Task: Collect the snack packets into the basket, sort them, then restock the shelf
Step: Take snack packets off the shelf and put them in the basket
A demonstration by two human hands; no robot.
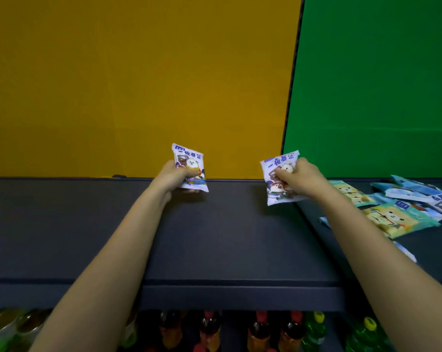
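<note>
My left hand point(173, 176) grips a white snack packet point(189, 158) with cartoon animals, held upright near the back of the dark top shelf point(215, 237). My right hand point(300, 177) grips a second white packet point(278, 179) of the same print, tilted, its lower edge close to the shelf surface. Both packets stand in front of the rear wall. No basket is in view.
Several teal and blue snack packets point(397, 214) lie in a loose pile on the shelf's right end. Below the shelf's front edge stand bottles with red caps point(260, 326) and green bottles with yellow caps point(316, 326). Yellow and green walls rise behind.
</note>
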